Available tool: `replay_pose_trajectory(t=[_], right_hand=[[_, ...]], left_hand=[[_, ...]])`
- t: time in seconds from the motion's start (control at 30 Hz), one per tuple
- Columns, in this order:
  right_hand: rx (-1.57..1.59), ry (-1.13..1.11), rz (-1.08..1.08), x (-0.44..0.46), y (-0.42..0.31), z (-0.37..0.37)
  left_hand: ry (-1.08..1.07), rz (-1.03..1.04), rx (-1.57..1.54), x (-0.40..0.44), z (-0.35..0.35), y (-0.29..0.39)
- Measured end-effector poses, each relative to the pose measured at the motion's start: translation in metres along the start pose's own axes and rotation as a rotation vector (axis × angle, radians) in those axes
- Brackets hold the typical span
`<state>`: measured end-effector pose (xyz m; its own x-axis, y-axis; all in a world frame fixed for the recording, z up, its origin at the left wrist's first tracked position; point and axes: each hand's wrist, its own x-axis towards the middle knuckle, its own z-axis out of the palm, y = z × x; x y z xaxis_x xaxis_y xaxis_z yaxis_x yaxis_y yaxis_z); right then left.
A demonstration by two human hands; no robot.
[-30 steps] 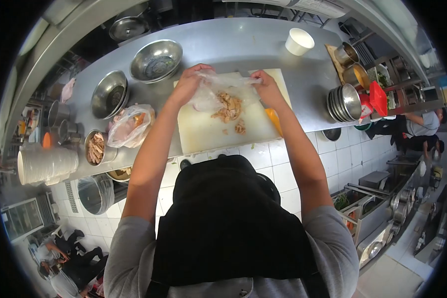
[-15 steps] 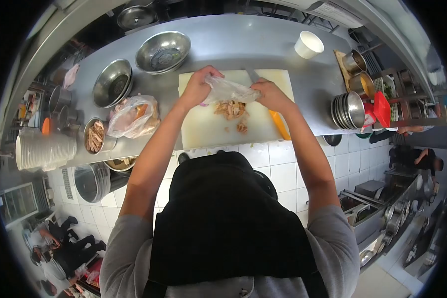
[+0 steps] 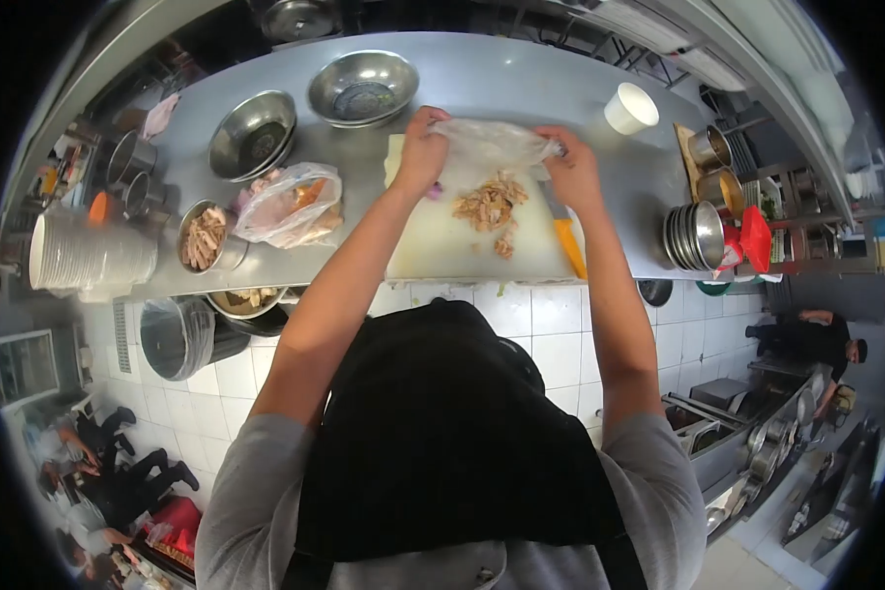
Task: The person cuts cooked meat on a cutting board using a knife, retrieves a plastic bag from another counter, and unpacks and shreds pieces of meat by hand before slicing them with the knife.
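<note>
A clear plastic bag (image 3: 497, 145) is stretched between my two hands above the far part of a white cutting board (image 3: 428, 251). My left hand (image 3: 424, 155) is closed on the bag's left end, and my right hand (image 3: 571, 171) grips its right end. Below the bag lies a pile of chopped cooked meat (image 3: 489, 202), with a few loose bits nearer me. On the board's right side rests a knife with a yellow handle (image 3: 569, 248); my right hand and forearm partly hide its blade. A small purple piece (image 3: 435, 192) shows beside my left wrist.
Left of the board are a bag of raw meat (image 3: 290, 206), a metal pot of meat strips (image 3: 206, 239), steel bowls (image 3: 362, 88) and stacked plastic containers (image 3: 90, 248). To the right stand a white tub (image 3: 630, 108) and stacked metal bowls (image 3: 695, 236). Other people are further off.
Both hands have lifted the bag away from me and spread it wider, uncovering more of the chopped meat. The view has shifted, so the table items appear further right.
</note>
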<state>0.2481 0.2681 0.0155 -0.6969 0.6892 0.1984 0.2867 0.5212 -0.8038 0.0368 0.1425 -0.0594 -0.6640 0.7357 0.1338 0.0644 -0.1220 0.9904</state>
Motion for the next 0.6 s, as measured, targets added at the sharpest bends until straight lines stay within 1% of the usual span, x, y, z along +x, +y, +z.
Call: replay_pose_trajectory(t=[0.03,0.1,0.13,0.17,0.2,0.23,0.27,0.3,0.33,0.37,0.4,0.43,0.47,0.5,0.53,0.57,0.6], right_hand=[[0.000,-0.011,-0.011,0.003,-0.015,0.005],[0.243,-0.019,-0.086,0.009,-0.045,0.017],[0.243,-0.033,-0.097,0.010,-0.058,0.023],[0.179,-0.058,-0.024,0.011,-0.072,0.032],[0.124,-0.100,0.035,0.013,-0.087,0.050],[0.102,-0.178,0.003,0.010,-0.091,0.065],[0.089,-0.271,-0.045,0.008,-0.093,0.079],[0.191,-0.389,-0.014,0.002,-0.113,0.092],[0.278,-0.515,0.029,-0.007,-0.131,0.102],[0.309,-0.533,0.031,-0.016,-0.136,0.114],[0.331,-0.533,0.040,-0.024,-0.140,0.122],[0.332,-0.576,0.017,-0.033,-0.157,0.132],[0.461,-0.593,-0.032,-0.048,-0.177,0.134],[0.585,-0.599,-0.076,-0.059,-0.194,0.138],[0.584,-0.612,-0.080,-0.063,-0.198,0.137],[0.566,-0.652,-0.058,-0.066,-0.199,0.134],[0.548,-0.685,-0.036,-0.067,-0.198,0.133]], left_hand=[[0.015,0.004,-0.001,-0.006,-0.002,0.021],[-0.011,-0.355,-0.564,-0.020,0.001,0.062],[-0.112,-0.412,-0.715,-0.024,-0.003,0.068],[-0.209,-0.461,-0.866,-0.030,-0.009,0.075],[-0.304,-0.470,-0.820,-0.041,-0.019,0.086],[-0.369,-0.471,-0.759,-0.051,-0.035,0.096],[-0.241,-0.399,-0.676,-0.054,-0.039,0.078],[-0.043,-0.407,-0.620,-0.061,-0.046,0.083],[0.101,-0.405,-0.599,-0.077,-0.067,0.084],[0.243,-0.401,-0.569,-0.092,-0.088,0.086],[0.269,-0.330,-0.636,-0.106,-0.106,0.084],[0.340,-0.295,-0.600,-0.116,-0.125,0.084],[0.410,-0.262,-0.560,-0.126,-0.144,0.085],[0.534,-0.270,-0.421,-0.150,-0.179,0.090],[0.524,-0.117,-0.384,-0.163,-0.226,0.064],[0.610,-0.063,-0.147,-0.191,-0.272,0.061],[0.682,-0.010,0.354,-0.223,-0.323,0.052]])
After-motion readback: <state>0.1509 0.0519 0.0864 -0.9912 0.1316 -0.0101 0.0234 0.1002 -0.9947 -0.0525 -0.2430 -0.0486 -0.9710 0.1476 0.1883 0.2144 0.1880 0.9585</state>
